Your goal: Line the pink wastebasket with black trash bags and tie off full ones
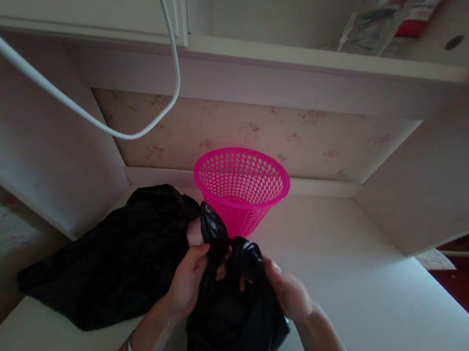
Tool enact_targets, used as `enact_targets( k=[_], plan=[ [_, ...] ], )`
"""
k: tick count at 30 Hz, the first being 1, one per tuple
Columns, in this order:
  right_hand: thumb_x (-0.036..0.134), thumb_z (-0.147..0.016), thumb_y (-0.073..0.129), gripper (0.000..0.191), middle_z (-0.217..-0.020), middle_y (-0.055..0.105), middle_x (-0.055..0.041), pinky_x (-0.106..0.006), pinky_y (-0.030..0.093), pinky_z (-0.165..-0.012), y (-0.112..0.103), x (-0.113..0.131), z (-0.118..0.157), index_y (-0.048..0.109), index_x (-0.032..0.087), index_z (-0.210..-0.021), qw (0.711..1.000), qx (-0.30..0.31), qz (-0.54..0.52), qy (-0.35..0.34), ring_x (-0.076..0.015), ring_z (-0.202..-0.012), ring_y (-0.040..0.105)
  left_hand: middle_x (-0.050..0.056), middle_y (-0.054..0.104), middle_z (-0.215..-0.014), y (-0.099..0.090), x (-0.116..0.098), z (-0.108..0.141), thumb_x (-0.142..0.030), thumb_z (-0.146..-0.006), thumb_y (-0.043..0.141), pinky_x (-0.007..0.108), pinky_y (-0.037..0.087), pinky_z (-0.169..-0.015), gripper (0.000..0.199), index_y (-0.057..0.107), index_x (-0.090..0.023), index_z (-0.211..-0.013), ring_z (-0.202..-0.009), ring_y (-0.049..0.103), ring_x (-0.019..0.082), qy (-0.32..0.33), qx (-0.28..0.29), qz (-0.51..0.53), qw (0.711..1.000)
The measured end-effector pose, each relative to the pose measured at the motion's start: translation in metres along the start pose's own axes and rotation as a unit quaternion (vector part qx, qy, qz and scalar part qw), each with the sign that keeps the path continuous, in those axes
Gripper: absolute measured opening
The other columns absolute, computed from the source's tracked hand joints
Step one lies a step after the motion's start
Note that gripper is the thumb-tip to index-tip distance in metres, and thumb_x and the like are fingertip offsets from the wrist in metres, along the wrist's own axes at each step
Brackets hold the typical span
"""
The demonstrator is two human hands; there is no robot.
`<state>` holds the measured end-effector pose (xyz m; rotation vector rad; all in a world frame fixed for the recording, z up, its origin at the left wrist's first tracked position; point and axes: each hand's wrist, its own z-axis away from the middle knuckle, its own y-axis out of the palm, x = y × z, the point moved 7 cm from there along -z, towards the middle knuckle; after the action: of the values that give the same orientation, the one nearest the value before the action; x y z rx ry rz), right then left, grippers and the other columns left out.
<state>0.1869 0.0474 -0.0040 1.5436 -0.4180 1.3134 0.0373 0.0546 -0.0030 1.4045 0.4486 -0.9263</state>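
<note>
Between my two hands is a black plastic bag, its gathered top bunched up and its body hanging toward the bottom edge. My left hand is closed on the left side of the bag's top. On the right side, my right hand grips the same bag, with some fingers hidden in the plastic. Just beyond the hands stands a pink perforated basket, upright with its mouth open. A second black bag lies on the white surface to the left, a pale pink thing showing at its edge.
The white surface has white panels on both sides and floral wallpaper behind. Overhead is a shelf holding plastic packages. A white cable hangs in a loop at upper left.
</note>
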Motion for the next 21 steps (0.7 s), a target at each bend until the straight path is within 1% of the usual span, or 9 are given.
enact_targets(
  k=[3, 5, 7, 9, 12, 15, 17, 19, 21],
  plan=[
    [0.061, -0.087, 0.072, 0.057, -0.132, 0.073, -0.0095, -0.041, 0.054, -0.099, -0.005, 0.006, 0.004, 0.071, 0.027, -0.133, 0.999, -0.036, 0.006, -0.029, -0.0266, -0.115, 0.068, -0.001, 0.06, -0.069, -0.005, -0.002, 0.003, -0.043, -0.08, 0.074, 0.025, 0.044, -0.06, 0.03, 0.068, -0.016, -0.091, -0.062, 0.052, 0.013, 0.013, -0.049, -0.037, 0.998],
    [0.05, -0.086, 0.08, 0.054, -0.135, 0.071, -0.0079, -0.04, 0.052, -0.105, -0.003, 0.012, 0.005, 0.07, 0.029, -0.134, 0.995, -0.056, 0.051, -0.063, -0.0254, -0.125, 0.065, -0.004, 0.063, -0.076, -0.005, -0.005, 0.006, -0.035, -0.078, 0.078, 0.024, 0.044, -0.063, 0.037, 0.065, -0.02, -0.109, -0.064, 0.055, 0.012, 0.028, -0.07, -0.066, 0.995],
    [0.042, -0.085, 0.083, 0.046, -0.124, 0.076, -0.0053, -0.035, 0.054, -0.1, 0.005, 0.018, 0.006, 0.069, 0.03, -0.128, 0.99, -0.049, 0.075, -0.11, -0.0204, -0.116, 0.069, -0.006, 0.062, -0.08, -0.005, -0.009, 0.008, -0.034, -0.077, 0.081, 0.023, 0.045, -0.064, 0.043, 0.059, -0.026, -0.114, -0.067, 0.057, 0.012, 0.059, -0.098, -0.099, 0.989],
    [0.036, -0.089, 0.081, 0.03, -0.103, 0.078, 0.0004, -0.027, 0.056, -0.084, 0.014, 0.024, 0.006, 0.065, 0.03, -0.114, 0.982, -0.047, 0.065, -0.171, -0.0139, -0.092, 0.072, -0.007, 0.06, -0.078, -0.003, -0.014, 0.01, -0.035, -0.075, 0.083, 0.024, 0.045, -0.065, 0.036, 0.057, -0.026, -0.099, -0.069, 0.057, 0.013, 0.098, -0.111, -0.156, 0.976],
    [0.033, -0.09, 0.079, 0.018, -0.084, 0.074, 0.0037, -0.021, 0.053, -0.069, 0.016, 0.027, 0.006, 0.064, 0.027, -0.098, 0.966, -0.099, 0.085, -0.223, -0.0112, -0.074, 0.068, -0.003, 0.062, -0.075, 0.003, -0.009, 0.01, -0.037, -0.078, 0.079, 0.029, 0.047, -0.073, 0.024, 0.06, -0.023, -0.08, -0.077, 0.059, 0.019, 0.093, -0.075, -0.268, 0.956],
    [0.039, -0.09, 0.077, 0.015, -0.089, 0.075, -0.0025, -0.028, 0.056, -0.077, 0.011, 0.028, 0.007, 0.075, 0.025, -0.094, 0.937, -0.18, 0.191, -0.229, -0.0173, -0.083, 0.069, 0.001, 0.064, -0.072, 0.0, 0.008, 0.011, -0.043, -0.079, 0.075, 0.035, 0.046, -0.075, 0.023, 0.067, -0.022, -0.076, -0.076, 0.058, 0.022, 0.007, -0.027, -0.298, 0.954],
    [0.041, -0.09, 0.076, 0.016, -0.092, 0.074, -0.005, -0.033, 0.057, -0.081, 0.01, 0.032, 0.01, 0.08, 0.025, -0.092, 0.91, -0.213, 0.255, -0.249, -0.0205, -0.087, 0.068, 0.002, 0.067, -0.077, 0.0, 0.017, 0.015, -0.042, -0.069, 0.082, 0.036, 0.047, -0.075, 0.027, 0.071, -0.021, -0.081, -0.077, 0.059, 0.023, -0.046, 0.029, -0.29, 0.955],
    [0.042, -0.089, 0.077, 0.016, -0.092, 0.067, -0.0051, -0.034, 0.055, -0.08, 0.012, 0.038, 0.015, 0.083, 0.028, -0.092, 0.886, -0.219, 0.302, -0.274, -0.0208, -0.089, 0.064, 0.004, 0.07, -0.084, 0.002, 0.021, 0.019, -0.043, -0.064, 0.089, 0.037, 0.049, -0.077, 0.035, 0.074, -0.021, -0.086, -0.081, 0.061, 0.024, -0.071, 0.086, -0.301, 0.947],
    [0.046, -0.09, 0.076, 0.021, -0.093, 0.06, -0.0053, -0.033, 0.053, -0.079, 0.016, 0.04, 0.017, 0.084, 0.028, -0.093, 0.881, -0.183, 0.341, -0.271, -0.0205, -0.09, 0.059, 0.004, 0.068, -0.077, 0.001, 0.021, 0.021, -0.053, -0.071, 0.085, 0.036, 0.049, -0.074, 0.036, 0.072, -0.02, -0.078, -0.075, 0.06, 0.022, -0.064, 0.096, -0.325, 0.939]
  ],
)
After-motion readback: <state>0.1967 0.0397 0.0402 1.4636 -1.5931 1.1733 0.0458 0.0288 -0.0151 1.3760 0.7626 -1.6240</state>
